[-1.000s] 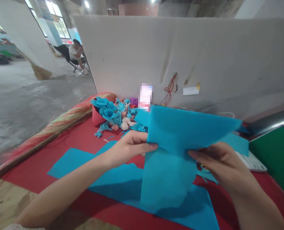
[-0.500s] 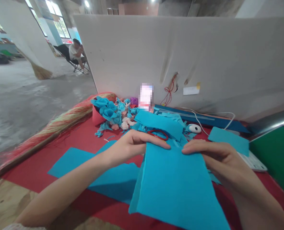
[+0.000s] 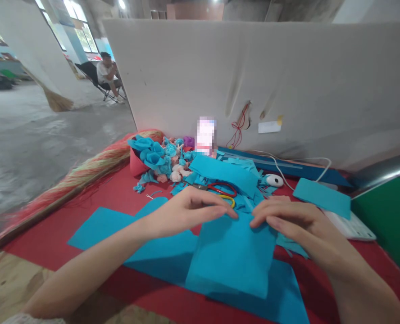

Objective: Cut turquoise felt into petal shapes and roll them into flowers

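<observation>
Head view: left hand and right hand, fingers bent, touch the sheet along its far edge, grip unclear; uneven pressure could crease it.

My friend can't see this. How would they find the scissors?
Start at the red work surface, then find the person's left hand. Look just beyond it, near the blue paper. The scissors there stand out from that blue with one red handle loop and one yellow.
</observation>
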Demonstrator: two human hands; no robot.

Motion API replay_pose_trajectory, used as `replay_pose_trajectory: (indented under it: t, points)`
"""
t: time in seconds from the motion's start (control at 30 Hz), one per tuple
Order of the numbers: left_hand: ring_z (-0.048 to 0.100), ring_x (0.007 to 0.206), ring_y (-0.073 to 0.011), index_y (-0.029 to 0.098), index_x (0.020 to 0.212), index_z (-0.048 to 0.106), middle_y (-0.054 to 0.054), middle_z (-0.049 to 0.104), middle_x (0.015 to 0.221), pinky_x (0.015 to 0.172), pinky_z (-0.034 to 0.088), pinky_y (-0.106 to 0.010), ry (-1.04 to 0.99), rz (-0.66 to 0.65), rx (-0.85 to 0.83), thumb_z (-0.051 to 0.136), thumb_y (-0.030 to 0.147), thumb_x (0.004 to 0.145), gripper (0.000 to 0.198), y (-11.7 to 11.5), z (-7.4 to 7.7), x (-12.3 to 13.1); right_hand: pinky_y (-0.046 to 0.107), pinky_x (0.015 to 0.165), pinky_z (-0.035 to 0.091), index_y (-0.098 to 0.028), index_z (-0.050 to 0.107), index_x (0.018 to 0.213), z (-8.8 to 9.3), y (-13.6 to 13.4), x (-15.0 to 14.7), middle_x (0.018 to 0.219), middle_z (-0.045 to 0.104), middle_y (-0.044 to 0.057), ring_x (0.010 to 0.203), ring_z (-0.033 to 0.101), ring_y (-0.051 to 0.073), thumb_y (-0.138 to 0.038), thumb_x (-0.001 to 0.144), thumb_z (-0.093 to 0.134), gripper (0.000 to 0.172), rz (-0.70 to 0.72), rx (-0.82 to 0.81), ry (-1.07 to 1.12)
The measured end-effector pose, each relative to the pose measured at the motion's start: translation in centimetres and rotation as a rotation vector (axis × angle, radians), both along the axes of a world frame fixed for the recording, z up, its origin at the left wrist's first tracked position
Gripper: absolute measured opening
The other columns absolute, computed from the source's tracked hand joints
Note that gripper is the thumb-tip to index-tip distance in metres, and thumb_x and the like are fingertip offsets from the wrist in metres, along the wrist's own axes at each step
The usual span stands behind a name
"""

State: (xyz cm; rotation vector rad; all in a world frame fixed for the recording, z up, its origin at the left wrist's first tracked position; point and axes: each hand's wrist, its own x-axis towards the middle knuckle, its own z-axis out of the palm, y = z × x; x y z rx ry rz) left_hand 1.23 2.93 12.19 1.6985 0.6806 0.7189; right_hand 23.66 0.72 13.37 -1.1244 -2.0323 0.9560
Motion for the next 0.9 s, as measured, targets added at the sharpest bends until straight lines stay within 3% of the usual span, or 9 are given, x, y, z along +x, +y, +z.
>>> replay_pose_trajectory:
  t: [0.2, 0.37, 0.47, 0.57, 0.67, 0.77, 0.9]
  points:
    - [0.061, 0.079, -0.0151, 0.012, 0.084, 0.068, -0.006, 0.068, 0.086, 0.068, 0.046, -0.021, 0.098, -0.005, 0.165, 0.052, 0.019, 0.081, 0.018, -0.7, -0.4, 0.9, 0.021, 0.062, 0.045, -0.02, 0.065, 0.065, -0.1, -0.5, -1.8, 0.07, 0.066, 0.002, 0.068, 0.06, 0.014, -0.022, 0.08, 0.048, 0.023, 0.053, -0.04, -0.075]
    - [0.061, 0.073, -0.0139, 0.013, 0.08, 0.069, -0.005, 0.069, 0.082, 0.055, 0.044, -0.018, 0.103, 0.089, 0.23, 0.052, 0.019, 0.08, 0.018, -0.3, 0.2, 0.2, 0.023, 0.056, 0.043, -0.019, 0.057, 0.054, 0.4, -0.3, -0.5, 0.061, 0.059, 0.001, 0.058, 0.054, 0.014, -0.02, 0.076, 0.047, 0.024, 0.044, -0.04, -0.107]
    - [0.062, 0.077, -0.0158, 0.015, 0.079, 0.07, -0.004, 0.069, 0.084, 0.058, 0.046, -0.02, 0.058, 0.168, 0.201, 0.053, 0.023, 0.08, 0.018, 0.0, 0.3, -0.1, 0.024, 0.051, 0.043, -0.02, 0.054, 0.055, 0.5, 0.1, 0.3, 0.059, 0.057, 0.001, 0.055, 0.052, 0.014, -0.028, 0.078, 0.047, 0.025, -0.104, 0.004, -0.057]
    - [0.061, 0.085, -0.0183, 0.017, 0.081, 0.07, -0.004, 0.069, 0.088, 0.069, 0.048, -0.023, 0.019, 0.229, 0.202, 0.054, 0.026, 0.08, 0.018, 0.0, 0.1, 0.0, 0.024, 0.052, 0.046, -0.021, 0.062, 0.075, 0.1, 0.3, -0.2, 0.071, 0.062, 0.002, 0.061, 0.056, 0.016, -0.039, 0.078, 0.048, 0.022, -0.304, 0.034, -0.047]
    - [0.06, 0.089, -0.0197, 0.018, 0.084, 0.069, -0.004, 0.069, 0.091, 0.069, 0.049, -0.023, 0.023, 0.26, 0.2, 0.056, 0.028, 0.079, 0.018, -0.2, -0.1, 0.3, 0.026, 0.057, 0.05, -0.021, 0.062, 0.08, -0.5, 0.1, -1.2, 0.076, 0.064, 0.003, 0.068, 0.059, 0.019, -0.043, 0.077, 0.051, 0.025, -0.295, -0.018, -0.051]
    - [0.061, 0.084, -0.0178, 0.017, 0.085, 0.068, -0.004, 0.068, 0.091, 0.062, 0.049, -0.021, 0.042, 0.21, 0.192, 0.058, 0.023, 0.077, 0.014, -0.3, -0.1, 0.3, 0.025, 0.057, 0.049, -0.021, 0.06, 0.068, -0.9, -0.2, -1.9, 0.069, 0.063, 0.002, 0.068, 0.06, 0.019, -0.039, 0.078, 0.05, 0.023, -0.278, 0.029, -0.039]
    - [0.061, 0.084, -0.0139, 0.015, 0.086, 0.067, -0.004, 0.067, 0.091, 0.074, 0.047, -0.02, 0.061, 0.04, 0.273, 0.057, 0.012, 0.075, 0.015, -0.1, -0.1, 0.2, 0.026, 0.058, 0.046, -0.021, 0.059, 0.067, -1.1, -0.6, -2.4, 0.07, 0.065, 0.002, 0.066, 0.059, 0.018, -0.034, 0.08, 0.05, 0.021, -0.293, 0.205, -0.148]
